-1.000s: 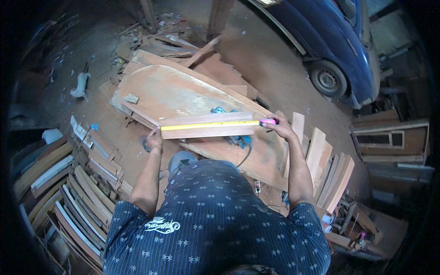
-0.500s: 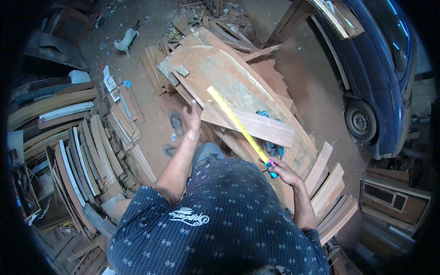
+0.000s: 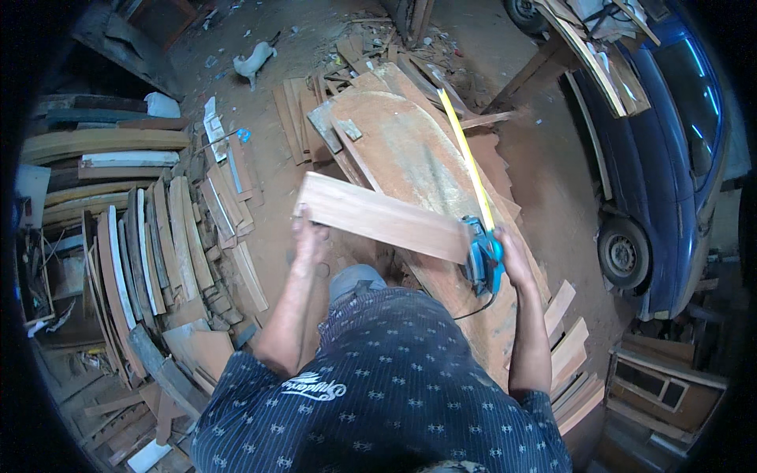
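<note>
My left hand (image 3: 310,236) is closed on the left end of a flat, pale wooden board (image 3: 378,214), raised and tilted over the near edge of the workbench. In my right hand (image 3: 514,258) is a tape measure (image 3: 467,150), its yellow blade drawn out and pointing away over the bench; the fingers hide most of its case. A blue-green power tool, apparently an electric planer (image 3: 482,254), rests on the bench between the board's right end and my right hand. Its dark cord (image 3: 477,309) curls toward me. Under everything lies the large, dusty wooden bench top (image 3: 386,126).
Stacked curved planks (image 3: 150,244) crowd the left side. Offcuts (image 3: 371,39) litter the ground beyond the bench. A white animal (image 3: 254,60) stands far left. At right is a parked blue car (image 3: 670,158), with more boards (image 3: 572,355) leaning near the bench.
My left hand has taken hold of the board and lifted its left end, uncovering the power tool. My right hand has moved up and right, swinging the tape blade to point farther away.
</note>
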Tool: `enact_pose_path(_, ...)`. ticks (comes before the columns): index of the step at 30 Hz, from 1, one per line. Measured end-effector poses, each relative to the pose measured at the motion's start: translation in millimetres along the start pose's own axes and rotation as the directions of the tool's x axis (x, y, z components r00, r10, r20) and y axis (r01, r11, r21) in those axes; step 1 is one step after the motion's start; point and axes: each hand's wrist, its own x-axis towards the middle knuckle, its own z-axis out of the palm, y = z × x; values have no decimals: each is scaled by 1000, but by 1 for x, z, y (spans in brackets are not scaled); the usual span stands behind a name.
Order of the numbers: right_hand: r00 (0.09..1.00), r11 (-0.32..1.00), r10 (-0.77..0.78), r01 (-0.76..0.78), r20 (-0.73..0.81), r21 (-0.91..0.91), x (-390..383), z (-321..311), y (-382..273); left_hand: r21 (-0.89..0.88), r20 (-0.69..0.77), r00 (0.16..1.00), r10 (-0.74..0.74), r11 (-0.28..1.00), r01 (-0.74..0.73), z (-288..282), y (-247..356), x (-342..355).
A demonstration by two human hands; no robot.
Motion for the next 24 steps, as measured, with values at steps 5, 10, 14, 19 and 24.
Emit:
enact_pose_path(5, 972, 999, 32, -40, 232, 33, 84, 110, -48, 84, -163, 936, 311, 950, -301, -97, 109, -29)
enact_pose_path(10, 918, 997, 71, -53, 391, -56, 135, 197, -41, 212, -405, 821, 402, 915, -343, -153, 152, -62)
enact_pose_path(14, 905, 990, 127, -94, 407, -102, 144, 219, -40, 270, -480, 779, 404, 913, -307, -174, 149, -79)
enact_pose_path(19, 914, 990, 107, -62, 391, -126, 135, 207, 1, 275, -457, 795, 400, 913, -301, -177, 138, -78)
enact_pose_path(24, 941, 942, 129, -17, 312, -337, 102, 179, 69, 243, -386, 849, 360, 928, -283, -189, 133, -56)
